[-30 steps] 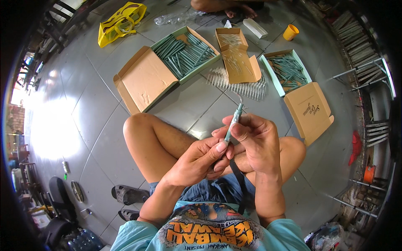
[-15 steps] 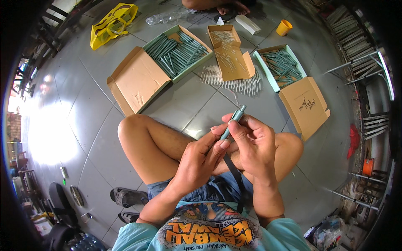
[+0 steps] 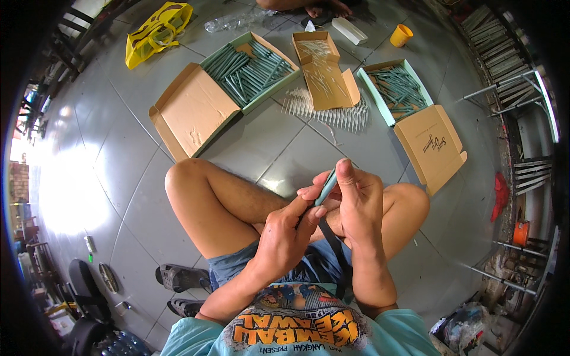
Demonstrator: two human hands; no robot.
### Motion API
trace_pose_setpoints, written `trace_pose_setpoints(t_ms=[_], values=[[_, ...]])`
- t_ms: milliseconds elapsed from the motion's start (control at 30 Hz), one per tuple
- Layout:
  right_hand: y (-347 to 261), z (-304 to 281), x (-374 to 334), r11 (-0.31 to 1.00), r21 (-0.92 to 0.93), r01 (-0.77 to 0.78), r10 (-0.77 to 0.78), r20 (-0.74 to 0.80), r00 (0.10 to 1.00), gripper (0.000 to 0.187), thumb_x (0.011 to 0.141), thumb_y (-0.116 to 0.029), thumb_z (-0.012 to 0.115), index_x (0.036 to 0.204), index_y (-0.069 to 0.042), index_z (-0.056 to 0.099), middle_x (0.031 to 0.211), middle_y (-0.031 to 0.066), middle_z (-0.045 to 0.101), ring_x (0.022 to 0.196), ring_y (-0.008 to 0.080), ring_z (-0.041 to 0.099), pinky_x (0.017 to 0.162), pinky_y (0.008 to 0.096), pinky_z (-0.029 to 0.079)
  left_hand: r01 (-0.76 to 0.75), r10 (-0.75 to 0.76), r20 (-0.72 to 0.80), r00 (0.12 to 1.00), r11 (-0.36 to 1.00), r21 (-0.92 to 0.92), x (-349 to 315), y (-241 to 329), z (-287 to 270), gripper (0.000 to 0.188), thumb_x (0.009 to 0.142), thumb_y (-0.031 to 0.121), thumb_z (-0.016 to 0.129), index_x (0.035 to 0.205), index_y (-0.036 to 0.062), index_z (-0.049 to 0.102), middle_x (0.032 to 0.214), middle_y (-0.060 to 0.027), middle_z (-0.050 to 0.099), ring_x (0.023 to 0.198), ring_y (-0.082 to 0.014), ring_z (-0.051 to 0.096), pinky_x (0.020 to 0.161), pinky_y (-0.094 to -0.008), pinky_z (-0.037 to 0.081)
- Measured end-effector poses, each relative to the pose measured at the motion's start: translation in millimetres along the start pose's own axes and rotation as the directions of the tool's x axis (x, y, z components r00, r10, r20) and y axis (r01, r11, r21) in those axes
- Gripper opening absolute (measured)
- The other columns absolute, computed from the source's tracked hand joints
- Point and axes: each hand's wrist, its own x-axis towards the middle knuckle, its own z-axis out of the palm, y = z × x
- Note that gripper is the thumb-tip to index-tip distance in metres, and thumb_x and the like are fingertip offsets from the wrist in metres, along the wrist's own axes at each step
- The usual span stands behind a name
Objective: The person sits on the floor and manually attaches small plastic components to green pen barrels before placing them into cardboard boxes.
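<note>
Above my lap I hold a teal pen [image 3: 326, 189] slantwise, its upper end tipped away to the right. My left hand [image 3: 282, 236] pinches the lower part of the barrel between thumb and fingers. Around the upper part, my right hand [image 3: 363, 209] is closed, with its thumb upright over the pen's top end. That thumb and the fingers hide the top of the pen. Beyond my legs, an open carton [image 3: 193, 113] holds many teal pen barrels [image 3: 255, 71]. A smaller open carton [image 3: 433, 148] at the right holds more teal pen pieces [image 3: 401, 89].
Between the cartons, a narrow brown box [image 3: 351, 88] contains thin clear sticks. Slim clear pieces [image 3: 350, 118] lie in a row beside it. Farther off are a yellow cup [image 3: 401, 35], a white box [image 3: 350, 31], a yellow bag [image 3: 139, 47] and another person's feet [image 3: 326, 10]. Sandals [image 3: 181, 277] lie left.
My right thumb has moved from the pen's side up over its top end, covering the top that showed before. My left hand keeps its pinch. The view has shifted slightly.
</note>
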Motion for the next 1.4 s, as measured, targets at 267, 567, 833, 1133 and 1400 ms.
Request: trace_pose_setpoints(t_ms=[267,567,833,1133,1400], values=[[-6.4,-4.0,0.0,0.988,0.090,0.125,-0.139,0.169,0.976,0.037,0.101,-0.029,0.049,0.111,0.006,0.057,0.083,0.0163,0.070,0.079,0.0204,0.070,0.072,0.0306,0.058,0.255,-0.177,0.247,0.953,0.909,-0.329,1.4,5.6,-12.6,0.038,0.103,0.024,0.046,0.134,0.0009,0.051,0.067,0.0033,0.045,0.054,-0.0044,0.041,0.049,-0.0212,0.035],[0.6,1.1,1.4,0.998,0.006,0.065,-0.066,0.049,0.997,0.039,0.103,-0.031,0.047,0.090,0.003,0.062,0.069,0.0102,0.068,0.069,0.0141,0.068,0.064,0.0253,0.054,0.289,-0.179,0.319,0.931,0.894,-0.342,0.7,-3.1,-13.0,0.043,0.104,0.025,0.044,0.140,0.0012,0.043,0.069,0.0034,0.044,0.055,-0.0038,0.041,0.049,-0.0195,0.036],[-5.7,-0.5,-3.2,0.962,0.253,-0.099,0.062,0.151,0.987,0.035,0.104,-0.025,0.044,0.118,0.004,0.058,0.089,0.0120,0.070,0.082,0.0162,0.068,0.074,0.0280,0.055,0.309,-0.229,0.219,0.948,0.827,-0.470,0.6,-7.0,-7.6,0.029,0.104,0.025,0.045,0.094,-0.0006,0.055,0.061,0.0040,0.042,0.049,-0.0043,0.037,0.044,-0.0213,0.031],[5.2,-7.4,-6.0,0.953,0.294,-0.069,-0.034,0.329,0.944,0.043,0.097,-0.006,0.053,0.137,0.007,0.042,0.104,0.0146,0.065,0.079,0.0070,0.060,0.057,0.0159,0.045,0.325,-0.151,0.329,0.932,0.748,-0.578,8.3,3.0,-17.5,0.030,0.106,0.026,0.039,0.098,-0.0002,0.053,0.061,0.0032,0.039,0.050,-0.0050,0.035,0.045,-0.0209,0.031],[4.2,-10.0,-8.8,0.955,0.277,-0.109,0.020,0.306,0.952,0.035,0.097,-0.010,0.058,0.128,0.004,0.055,0.098,0.0028,0.066,0.078,0.0046,0.055,0.072,0.0199,0.048,0.343,-0.162,0.341,0.926,0.738,-0.581,5.1,-3.9,-15.8,0.029,0.105,0.025,0.042,0.100,0.0000,0.055,0.063,0.0033,0.041,0.051,-0.0049,0.037,0.047,-0.0204,0.032]])
